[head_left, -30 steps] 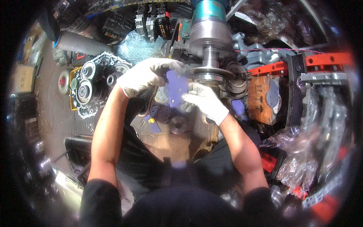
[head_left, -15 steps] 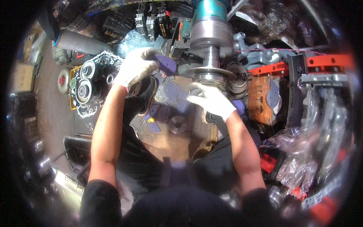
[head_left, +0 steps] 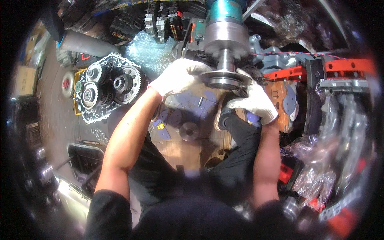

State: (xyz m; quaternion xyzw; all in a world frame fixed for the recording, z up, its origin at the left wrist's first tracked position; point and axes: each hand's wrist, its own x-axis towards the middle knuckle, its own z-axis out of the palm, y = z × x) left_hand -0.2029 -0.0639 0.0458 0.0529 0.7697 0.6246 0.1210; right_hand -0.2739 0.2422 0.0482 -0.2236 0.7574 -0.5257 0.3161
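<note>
A metal shaft part with a flat round flange [head_left: 226,81] hangs from a grey chuck [head_left: 226,38] under a green housing. My left hand [head_left: 180,78], in a white glove, reaches the flange's left edge with its fingers bent in. Its fingertips and whatever they hold are partly hidden there. On the flange's right side is my gloved right hand [head_left: 258,102], the thumb stretched out below and apart from the fingers, which reach up to the rim. Several purple abrasive discs [head_left: 174,119] lie on cardboard below, around a small metal disc [head_left: 189,131].
A gearbox housing with gears [head_left: 90,94] stands at the left in a yellow crate. Bubble wrap [head_left: 148,52] lies behind my left hand. To the right are a red perforated beam [head_left: 286,73], an orange-brown carton [head_left: 276,105] and plastic-wrapped parts [head_left: 316,176].
My left hand has moved right to the flange, and the purple abrasive disc it held no longer shows. My right hand has moved from below the flange to its right side.
</note>
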